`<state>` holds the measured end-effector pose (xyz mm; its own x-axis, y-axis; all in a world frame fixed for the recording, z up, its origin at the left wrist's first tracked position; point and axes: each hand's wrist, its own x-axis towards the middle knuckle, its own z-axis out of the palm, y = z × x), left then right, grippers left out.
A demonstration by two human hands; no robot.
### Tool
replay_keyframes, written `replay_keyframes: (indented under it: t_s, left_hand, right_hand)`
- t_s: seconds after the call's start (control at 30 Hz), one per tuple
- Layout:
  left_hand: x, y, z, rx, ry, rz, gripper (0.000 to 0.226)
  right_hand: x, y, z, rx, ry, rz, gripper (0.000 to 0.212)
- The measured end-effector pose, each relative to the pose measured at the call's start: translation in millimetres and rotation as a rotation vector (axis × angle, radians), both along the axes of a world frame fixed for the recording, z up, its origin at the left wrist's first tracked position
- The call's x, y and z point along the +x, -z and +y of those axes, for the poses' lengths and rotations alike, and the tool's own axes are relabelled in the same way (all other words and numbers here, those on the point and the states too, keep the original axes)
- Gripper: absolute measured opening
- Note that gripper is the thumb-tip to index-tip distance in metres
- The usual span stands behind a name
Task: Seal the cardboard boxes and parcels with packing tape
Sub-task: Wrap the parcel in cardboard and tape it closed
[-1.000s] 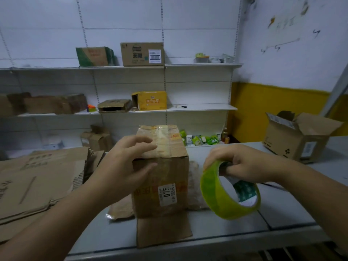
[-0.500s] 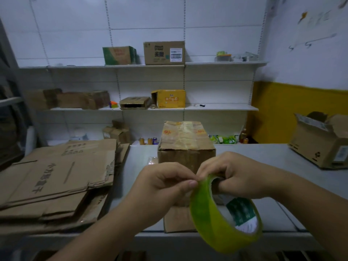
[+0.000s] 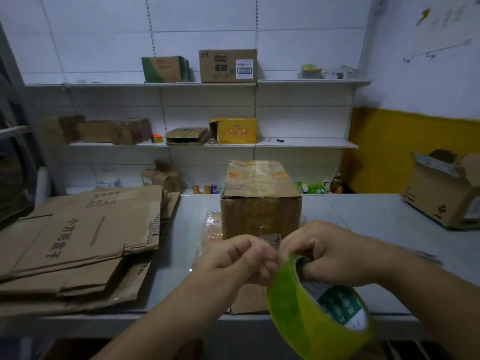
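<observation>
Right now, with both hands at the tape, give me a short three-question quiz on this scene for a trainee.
1. True or false: the right hand holds the green tape roll with fingers hooked through its core.
2. Where does the stack of flattened cartons lie relative to the taped cardboard box? A) to the person's left of it B) to the person's right of it C) on top of it
3. Fill in: the open cardboard box stands at the far ____ end of the table.

Key: 1 true; 2 A; 3 right.
</observation>
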<state>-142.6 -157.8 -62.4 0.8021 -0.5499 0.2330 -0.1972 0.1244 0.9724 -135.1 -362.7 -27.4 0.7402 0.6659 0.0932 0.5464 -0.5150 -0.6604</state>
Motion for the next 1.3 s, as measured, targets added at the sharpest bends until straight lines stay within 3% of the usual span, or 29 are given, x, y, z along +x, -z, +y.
replay_keyframes:
  t_s: [0.1,0.2,0.37,0.5,0.63,0.7,0.77,0.83,0.93,1.03,1.13,1.17,1.3]
  left_hand:
    - [1,1,-1,0.006,0.02,0.013,0.019]
    - [5,-1,-4,-0.033,-0.118,-0.026,0.007]
    - [1,-4,-9,-0.076,-0.239,-0.112,0.017]
    - [3,-11,-7,-0.064,-0.353,-0.202,0.016]
    - [7,-36,14,-0.088,-0.441,-0.153,0.019]
    - [10,-49,18,-0.027,-0.443,-0.141,0.018]
    - [13,-60,14,0.052,-0.375,-0.113,0.023]
    - [16,-69,7,0.102,-0.292,-0.092,0.024]
    - [19,-83,-5,0.216,-0.162,-0.098,0.023]
    - [19,-100,-17,0.369,-0.093,-0.167,0.024]
    - [17,-115,-25,0.456,-0.129,-0.253,0.022]
    - [19,-119,-25,0.482,-0.15,-0.272,0.022]
    - [28,-129,-18,0.515,-0.222,-0.291,0.031]
  right_hand:
    - [1,0,0,-0.013,0.021,0.021,0.027]
    - [3,0,-3,-0.012,0.061,0.057,0.015]
    - [3,-2,-7,-0.077,0.047,0.066,0.008]
    - [9,-6,-13,-0.072,0.087,0.16,0.012]
    - [14,0,-29,-0.059,0.149,0.332,0.019]
    - [15,9,-35,-0.02,0.162,0.464,0.027]
    - [15,17,-35,-0.004,0.147,0.429,0.036]
    - [15,26,-30,0.084,0.156,0.386,0.036]
    - [15,45,-18,0.349,0.229,0.477,0.052]
    - [13,59,-8,0.575,0.23,0.552,0.031]
    - [3,59,4,0.646,0.124,0.425,0.072]
    - [-1,56,7,0.631,0.09,0.347,0.076]
    - [-1,31,13,0.58,0.126,0.197,0.021]
